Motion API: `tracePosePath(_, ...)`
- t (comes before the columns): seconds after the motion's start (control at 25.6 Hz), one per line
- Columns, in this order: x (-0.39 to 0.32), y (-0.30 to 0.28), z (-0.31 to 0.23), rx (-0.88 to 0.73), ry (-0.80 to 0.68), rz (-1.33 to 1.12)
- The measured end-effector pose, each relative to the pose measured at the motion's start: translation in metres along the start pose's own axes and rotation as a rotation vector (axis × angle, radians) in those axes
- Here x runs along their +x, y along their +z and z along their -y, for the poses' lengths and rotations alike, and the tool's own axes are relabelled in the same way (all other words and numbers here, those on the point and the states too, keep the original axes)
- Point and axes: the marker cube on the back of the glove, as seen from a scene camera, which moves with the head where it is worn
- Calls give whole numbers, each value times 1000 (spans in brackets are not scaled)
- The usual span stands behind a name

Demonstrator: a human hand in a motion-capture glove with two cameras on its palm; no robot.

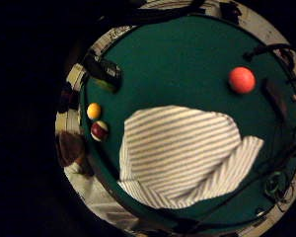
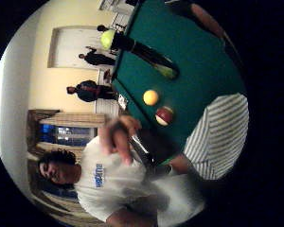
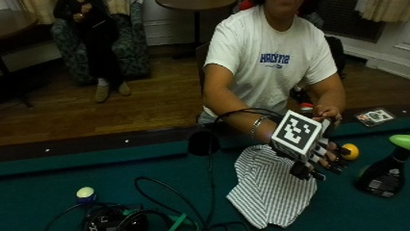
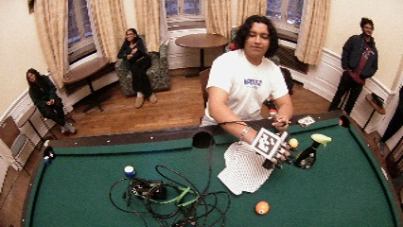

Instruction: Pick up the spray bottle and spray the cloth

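A white cloth with thin dark stripes (image 3: 269, 187) lies crumpled on the green felt near the rail in front of the person. My gloved right hand (image 3: 315, 161) hovers over the cloth's edge that faces the bottle, fingers loosely spread, holding nothing. The dark spray bottle (image 3: 383, 175) with its light green trigger head stands upright on the felt a short way beyond the fingertips, apart from them. The palm views show the cloth (image 1: 182, 153) (image 2: 222, 135) below the hand and the bottle (image 1: 106, 74) (image 2: 146, 54) off beside it. In the wide view the bottle (image 4: 308, 153) stands right of the hand (image 4: 272, 151).
A yellow ball (image 3: 349, 151) and a maroon striped ball (image 1: 99, 131) lie between cloth and bottle. An orange ball (image 4: 262, 207) sits on the open felt. A tangle of cables and gear (image 4: 170, 194) and a blue-white ball (image 3: 85, 194) lie left. The bare left hand (image 3: 326, 113) is at the rail.
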Motion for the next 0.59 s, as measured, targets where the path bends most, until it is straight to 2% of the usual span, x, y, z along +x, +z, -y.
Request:
tracePosePath(0.23,-17,-23,-54,-16,-109,-197)
tracePosePath(0.59,-58,-39,-117,-39,-234,-283)
